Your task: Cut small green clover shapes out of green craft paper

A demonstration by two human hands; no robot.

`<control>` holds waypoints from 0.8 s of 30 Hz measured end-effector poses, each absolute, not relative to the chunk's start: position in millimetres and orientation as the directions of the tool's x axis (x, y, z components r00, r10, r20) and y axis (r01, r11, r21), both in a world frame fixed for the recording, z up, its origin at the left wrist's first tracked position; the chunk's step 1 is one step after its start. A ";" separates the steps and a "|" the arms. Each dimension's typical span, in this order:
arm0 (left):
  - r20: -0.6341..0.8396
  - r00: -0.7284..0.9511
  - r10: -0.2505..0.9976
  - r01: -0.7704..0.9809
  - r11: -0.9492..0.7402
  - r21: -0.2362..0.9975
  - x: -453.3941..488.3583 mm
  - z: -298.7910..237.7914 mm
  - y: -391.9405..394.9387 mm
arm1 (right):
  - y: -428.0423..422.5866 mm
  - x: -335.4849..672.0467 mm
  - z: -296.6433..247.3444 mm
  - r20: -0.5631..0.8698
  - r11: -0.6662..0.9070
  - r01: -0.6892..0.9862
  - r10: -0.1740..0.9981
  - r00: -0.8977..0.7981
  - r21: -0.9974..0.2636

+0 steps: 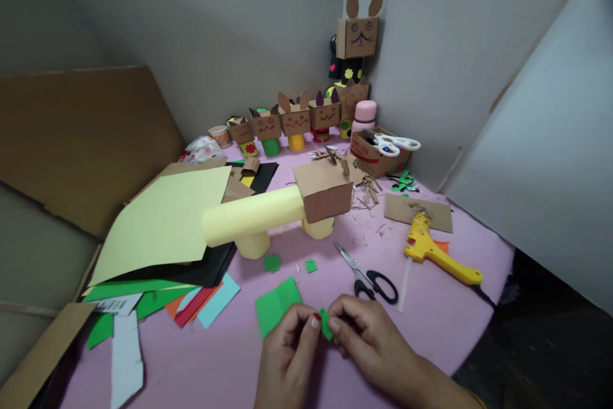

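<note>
Between my two hands is a small green paper cutout (pixel 325 324), its outline partly hidden by fingers. My left hand (pixel 293 348) pinches its left side, and my right hand (pixel 364 335) pinches the right. Just beyond my left hand lies a creased green paper sheet (pixel 278 307). Farther up the table are a green paper flower (pixel 271 263) and a small green paper piece (pixel 311 266). Black-handled scissors (pixel 366 276) lie past my right hand. Behind them stands an animal figure with a yellow paper-tube body (pixel 253 214) and a cardboard box head (pixel 323 189).
At right a yellow glue gun (pixel 424 246) rests by a cardboard piece (pixel 435 212). Paper sheets (pixel 167 217) are stacked at left. Several box-headed figures (pixel 295 120) line the back, beside a cardboard box (pixel 378 160) holding white scissors (pixel 393 143). Walls bound the table.
</note>
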State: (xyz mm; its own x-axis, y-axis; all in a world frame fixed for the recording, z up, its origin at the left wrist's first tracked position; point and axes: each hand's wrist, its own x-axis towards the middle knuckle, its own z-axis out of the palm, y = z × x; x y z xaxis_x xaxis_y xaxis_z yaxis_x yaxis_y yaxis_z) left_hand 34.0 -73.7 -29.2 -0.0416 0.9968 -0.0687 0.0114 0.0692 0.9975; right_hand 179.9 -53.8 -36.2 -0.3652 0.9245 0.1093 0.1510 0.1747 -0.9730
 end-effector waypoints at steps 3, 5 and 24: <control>-0.108 -0.106 0.988 -0.034 0.105 0.994 33.6 -28.9 -73.8 | -53.1 179.0 -37.2 0.078 0.118 0.092 0.931 -0.356 -0.989; -0.141 -0.140 0.980 -0.086 0.130 0.988 34.5 -29.0 -74.0 | -51.9 178.3 -37.4 0.023 0.046 0.059 0.939 -0.344 -0.997; -0.102 -0.009 0.995 0.020 0.102 0.995 32.5 -30.0 -73.1 | -52.5 176.6 -33.3 -0.198 -0.245 -0.030 0.844 -0.499 -0.969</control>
